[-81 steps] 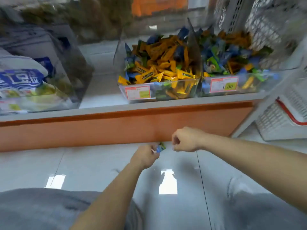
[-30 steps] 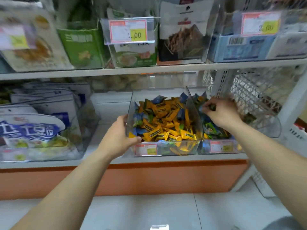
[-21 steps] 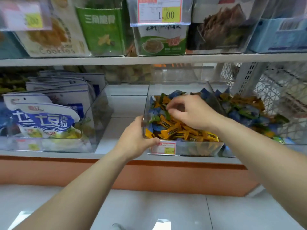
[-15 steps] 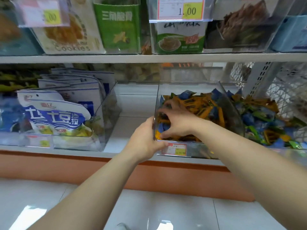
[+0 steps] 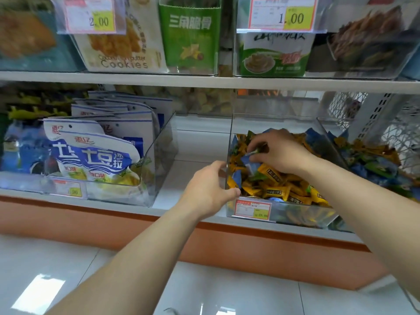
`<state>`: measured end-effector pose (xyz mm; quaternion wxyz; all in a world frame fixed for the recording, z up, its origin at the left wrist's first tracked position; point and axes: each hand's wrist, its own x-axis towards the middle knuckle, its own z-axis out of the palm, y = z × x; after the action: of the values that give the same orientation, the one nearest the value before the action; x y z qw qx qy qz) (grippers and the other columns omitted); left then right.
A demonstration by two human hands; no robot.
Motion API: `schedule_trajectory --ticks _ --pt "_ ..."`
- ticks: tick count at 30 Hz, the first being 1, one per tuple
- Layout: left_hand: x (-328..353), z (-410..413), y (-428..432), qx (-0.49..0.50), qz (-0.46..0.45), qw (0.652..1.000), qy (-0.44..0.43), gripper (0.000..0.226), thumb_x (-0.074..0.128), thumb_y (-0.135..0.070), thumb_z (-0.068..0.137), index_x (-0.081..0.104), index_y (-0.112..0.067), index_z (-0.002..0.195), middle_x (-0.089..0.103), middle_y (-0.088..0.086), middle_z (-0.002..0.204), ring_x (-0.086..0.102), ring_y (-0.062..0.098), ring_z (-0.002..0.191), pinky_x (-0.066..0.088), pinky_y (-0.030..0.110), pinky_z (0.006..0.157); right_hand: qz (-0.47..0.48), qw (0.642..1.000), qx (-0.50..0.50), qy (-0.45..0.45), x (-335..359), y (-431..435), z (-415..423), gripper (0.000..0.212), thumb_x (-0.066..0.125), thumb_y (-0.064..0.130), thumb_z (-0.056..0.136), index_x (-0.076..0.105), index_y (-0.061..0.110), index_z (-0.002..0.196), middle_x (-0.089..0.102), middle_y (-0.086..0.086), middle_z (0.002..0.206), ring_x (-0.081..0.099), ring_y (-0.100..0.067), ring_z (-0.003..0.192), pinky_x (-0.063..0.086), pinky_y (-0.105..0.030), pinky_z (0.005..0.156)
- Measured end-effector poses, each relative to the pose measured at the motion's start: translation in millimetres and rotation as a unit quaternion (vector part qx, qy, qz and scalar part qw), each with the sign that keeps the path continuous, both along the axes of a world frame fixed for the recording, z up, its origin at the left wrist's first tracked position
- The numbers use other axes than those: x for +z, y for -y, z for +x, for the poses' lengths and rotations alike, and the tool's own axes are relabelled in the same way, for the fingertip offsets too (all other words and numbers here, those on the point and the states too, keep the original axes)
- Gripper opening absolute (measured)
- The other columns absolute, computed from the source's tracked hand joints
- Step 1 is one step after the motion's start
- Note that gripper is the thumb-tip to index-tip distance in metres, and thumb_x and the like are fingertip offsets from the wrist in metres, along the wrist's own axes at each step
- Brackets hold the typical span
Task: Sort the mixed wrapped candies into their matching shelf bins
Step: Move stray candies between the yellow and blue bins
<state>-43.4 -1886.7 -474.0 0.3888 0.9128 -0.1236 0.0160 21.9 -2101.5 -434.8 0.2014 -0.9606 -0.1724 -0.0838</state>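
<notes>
In the left clear plastic bin [image 5: 295, 215] on the lower white shelf [image 5: 195, 142]: your right hand [image 5: 278, 153] is down among the wrapped candies.
Right grip: clenched on one small blue-and-green wrapped candy [image 5: 254, 152], pinched between the thumb and the fingertips.
Left hand [image 5: 210, 189]: its grip clasps the front left corner of this same bin and steadies it.
Candy place: just above the heap, near the left wall of the bin.
Candy axis: the long axis goes about left to right across the view, with the right end a little higher. Your fingers hide most of it, so I cannot tell how the ends point.
Done: the left bin is mostly yellow-orange wrapped candies [image 5: 275, 192].
Left to do: some blue wrapped candies [image 5: 237, 177] lie mixed in by the left wall. The right clear plastic bin [image 5: 329, 137] has blue and green pieces, but also orange ones. I judge that much sorting remains.
</notes>
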Motion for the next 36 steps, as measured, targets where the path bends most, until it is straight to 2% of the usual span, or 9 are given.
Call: schedule_trajectory --ticks 4,8,12,16,19,22,28,31,36 --pt "11 2 3 0.043 -0.023 0.995 0.081 0.058 0.077 -0.038 0.079 0.054 -0.027 0.132 0.061 -0.011 0.120 0.058 0.010 0.107 0.050 0.035 0.095 0.149 0.987 -0.060 0.004 8 12 -7 0.017 0.079 0.029 0.082 0.076 0.026 0.099 0.071 0.011 0.104 0.064 -0.009 0.099 0.052 -0.030 0.088" --pt "22 1 22 0.046 -0.018 0.985 0.165 0.060 0.071 -0.045 0.084 0.052 -0.025 0.137 0.060 -0.009 0.126 0.051 0.011 0.117 0.045 0.030 0.099 0.270 0.960 -0.073 -0.006 15 3 -22 0.017 0.079 0.031 0.082 0.074 0.027 0.098 0.074 0.008 0.099 0.068 -0.008 0.094 0.055 -0.028 0.080" --pt "32 -1 42 0.011 -0.172 0.980 0.099 0.062 0.062 -0.045 0.093 0.039 -0.025 0.147 0.064 -0.008 0.117 0.062 0.006 0.102 0.052 0.030 0.087 0.389 0.919 -0.042 -0.055 20 -14 -43 0.011 0.076 0.030 0.086 0.070 0.027 0.095 0.076 0.011 0.081 0.072 -0.005 0.077 0.054 -0.014 0.061" --pt "37 1 40 -0.011 -0.280 0.959 0.043 0.048 0.067 -0.025 0.093 0.045 -0.028 0.136 0.064 -0.003 0.116 0.068 0.019 0.101 0.056 0.045 0.089 0.458 0.879 -0.030 -0.130 28 -15 -50 0.012 0.068 0.022 0.093 0.070 0.015 0.103 0.075 -0.008 0.096 0.072 -0.024 0.089 0.060 -0.031 0.080" --pt "38 4 27 0.005 -0.274 0.959 0.070 0.044 0.070 -0.017 0.090 0.049 -0.035 0.125 0.064 -0.003 0.109 0.070 0.017 0.093 0.059 0.047 0.081 0.409 0.898 0.013 -0.163 31 -13 -45 0.012 0.061 0.029 0.097 0.073 0.026 0.102 0.075 0.006 0.096 0.069 -0.008 0.087 0.056 -0.020 0.074" --pt "37 10 7 0.059 -0.242 0.965 0.086 0.041 0.073 -0.026 0.088 0.049 -0.039 0.119 0.064 -0.009 0.102 0.067 0.008 0.084 0.059 0.045 0.079 0.283 0.956 -0.033 -0.064 28 -12 -26 0.018 0.056 0.032 0.100 0.072 0.033 0.107 0.071 0.018 0.105 0.064 0.000 0.097 0.050 -0.018 0.082" --pt "27 13 -20 0.088 -0.207 0.974 0.034 0.042 0.075 -0.024 0.087 0.049 -0.034 0.119 0.060 -0.011 0.104 0.066 0.012 0.092 0.058 0.046 0.084 -0.108 0.978 -0.066 -0.167 4 -21 -1 0.031 0.061 0.031 0.095 0.066 0.009 0.116 0.068 -0.017 0.112 0.066 -0.033 0.097 0.056 -0.041 0.078" --pt "23 11 -26 0.098 -0.200 0.975 0.024 0.041 0.077 -0.022 0.084 0.053 -0.029 0.116 0.060 -0.010 0.104 0.066 0.014 0.092 0.059 0.045 0.082 -0.118 0.982 -0.081 -0.124 2 -22 6 0.040 0.071 0.025 0.087 0.061 0.011 0.123 0.065 -0.016 0.119 0.064 -0.032 0.101 0.058 -0.046 0.085" --pt "19 9 -31 0.086 -0.183 0.979 0.008 0.038 0.079 -0.022 0.082 0.057 -0.029 0.112 0.064 -0.012 0.101 0.066 0.005 0.084 0.060 0.034 0.075 0.013 0.997 -0.014 -0.071 7 -28 0 0.032 0.072 0.034 0.085 0.065 0.028 0.116 0.061 0.010 0.104 0.058 -0.014 0.094 0.046 -0.027 0.072"
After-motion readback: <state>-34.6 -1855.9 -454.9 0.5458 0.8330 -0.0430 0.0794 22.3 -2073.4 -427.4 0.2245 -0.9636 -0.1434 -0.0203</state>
